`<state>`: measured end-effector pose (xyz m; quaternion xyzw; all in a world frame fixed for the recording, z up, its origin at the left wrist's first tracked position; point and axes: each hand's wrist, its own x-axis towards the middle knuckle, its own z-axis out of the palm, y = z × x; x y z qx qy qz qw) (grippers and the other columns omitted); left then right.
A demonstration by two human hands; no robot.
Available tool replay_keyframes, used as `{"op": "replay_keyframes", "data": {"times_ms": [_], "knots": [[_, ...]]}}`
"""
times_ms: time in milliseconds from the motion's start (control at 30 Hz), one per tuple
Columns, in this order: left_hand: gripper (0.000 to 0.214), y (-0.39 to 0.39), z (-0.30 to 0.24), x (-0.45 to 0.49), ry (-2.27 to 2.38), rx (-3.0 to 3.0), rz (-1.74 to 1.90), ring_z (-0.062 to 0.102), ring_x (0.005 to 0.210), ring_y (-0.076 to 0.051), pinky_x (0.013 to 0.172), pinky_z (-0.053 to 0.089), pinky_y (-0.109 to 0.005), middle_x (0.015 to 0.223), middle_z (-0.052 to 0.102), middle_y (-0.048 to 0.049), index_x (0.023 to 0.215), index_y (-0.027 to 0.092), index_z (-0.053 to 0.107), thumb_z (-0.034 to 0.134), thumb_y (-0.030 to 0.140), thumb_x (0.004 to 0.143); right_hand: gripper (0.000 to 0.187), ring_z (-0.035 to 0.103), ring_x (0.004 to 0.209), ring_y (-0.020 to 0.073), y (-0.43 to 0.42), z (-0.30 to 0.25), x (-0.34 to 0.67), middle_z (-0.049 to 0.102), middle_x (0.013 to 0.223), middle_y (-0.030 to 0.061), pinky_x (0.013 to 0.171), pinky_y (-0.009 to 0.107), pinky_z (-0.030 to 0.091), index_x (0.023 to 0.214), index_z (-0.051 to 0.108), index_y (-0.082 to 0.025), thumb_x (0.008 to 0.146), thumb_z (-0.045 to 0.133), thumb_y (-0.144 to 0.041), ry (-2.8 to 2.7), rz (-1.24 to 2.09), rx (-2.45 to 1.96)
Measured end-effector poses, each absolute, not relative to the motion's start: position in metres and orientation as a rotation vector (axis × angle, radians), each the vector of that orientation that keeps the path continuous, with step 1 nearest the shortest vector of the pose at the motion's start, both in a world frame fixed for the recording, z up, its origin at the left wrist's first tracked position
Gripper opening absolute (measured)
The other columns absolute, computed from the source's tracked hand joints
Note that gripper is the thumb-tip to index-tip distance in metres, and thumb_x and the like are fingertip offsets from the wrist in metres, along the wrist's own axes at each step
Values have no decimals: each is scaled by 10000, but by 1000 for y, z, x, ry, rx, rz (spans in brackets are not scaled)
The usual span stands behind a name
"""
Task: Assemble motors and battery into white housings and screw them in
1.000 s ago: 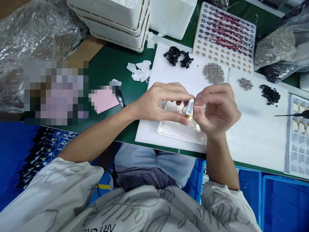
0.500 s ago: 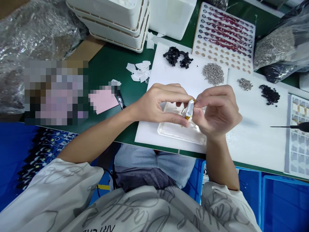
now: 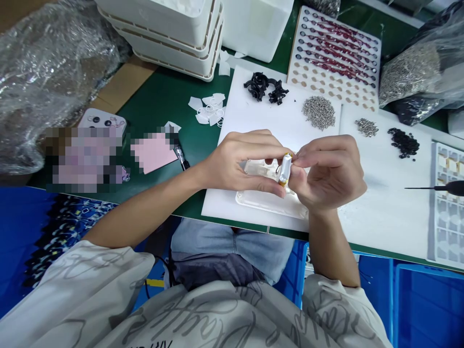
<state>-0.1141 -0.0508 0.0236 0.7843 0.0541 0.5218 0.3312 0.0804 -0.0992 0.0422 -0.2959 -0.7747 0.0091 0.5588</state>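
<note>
My left hand (image 3: 241, 162) and my right hand (image 3: 326, 171) meet over a white plastic housing (image 3: 266, 200) lying on a white foam sheet (image 3: 253, 121). Between their fingertips stands a small silver battery cell (image 3: 284, 169) with yellow ends and thin wires. Thumb and forefinger of each hand pinch the cell from its side. The fingers hide part of the cell and the housing's middle.
On the sheet lie black clips (image 3: 266, 89), a pile of small screws (image 3: 319, 111), a smaller screw pile (image 3: 367, 126) and black rings (image 3: 403, 141). A card of red parts (image 3: 335, 53), stacked white trays (image 3: 170, 34), a screwdriver tip (image 3: 435, 188) and a phone (image 3: 103, 121) surround it.
Both hands have stayed pinched on the cell, shifting only slightly. The view has tilted a little, and a phone now shows at the left.
</note>
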Motion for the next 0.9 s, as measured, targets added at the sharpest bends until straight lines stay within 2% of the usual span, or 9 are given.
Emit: {"op": "replay_keyframes", "data": {"times_ms": [167, 333, 467, 667, 800, 900], "knots": [[581, -51, 23, -114, 205, 2086, 1317, 724, 809, -152, 762, 581, -316, 914, 790, -52, 1111, 220, 806, 783, 721, 818, 199, 635, 777, 141, -99, 43, 80, 654, 892, 38, 592, 297, 508, 1004, 679, -223, 908, 814, -334, -1844, -19, -712], [535, -52, 26, -114, 115, 2082, 1386, 740, 826, -145, 792, 593, -299, 916, 791, -44, 1141, 217, 795, 786, 665, 849, 174, 624, 765, 123, -100, 44, 80, 640, 871, 36, 600, 278, 494, 992, 651, -197, 937, 770, -311, -1860, -75, -721], [563, -54, 27, -115, 224, 2127, 1294, 756, 844, -162, 807, 607, -324, 926, 792, -43, 1155, 231, 797, 744, 711, 866, 157, 600, 754, 104, -102, 45, 79, 629, 872, 28, 611, 256, 474, 968, 628, -175, 946, 744, -278, -1866, -105, -739], [547, -55, 29, -116, 250, 2113, 1264, 759, 827, -174, 776, 620, -343, 931, 805, -58, 1120, 221, 805, 744, 708, 880, 75, 573, 724, 103, -105, 45, 79, 619, 881, 32, 584, 265, 445, 971, 615, -190, 957, 682, -220, -1890, -29, -756], [506, -55, 32, -119, 361, 2054, 1239, 753, 835, -176, 754, 635, -355, 976, 814, -42, 1141, 267, 806, 705, 708, 917, 101, 589, 747, 85, -106, 46, 78, 628, 884, 23, 600, 244, 456, 950, 597, -173, 956, 675, -236, -1901, 18, -746], [446, -52, 31, -121, 341, 1969, 1283, 762, 883, -177, 760, 647, -342, 1016, 815, -23, 1173, 289, 795, 740, 655, 923, 154, 578, 716, 86, -106, 46, 80, 605, 856, 21, 584, 256, 463, 933, 578, -191, 994, 652, -312, -1839, 150, -750]]}}
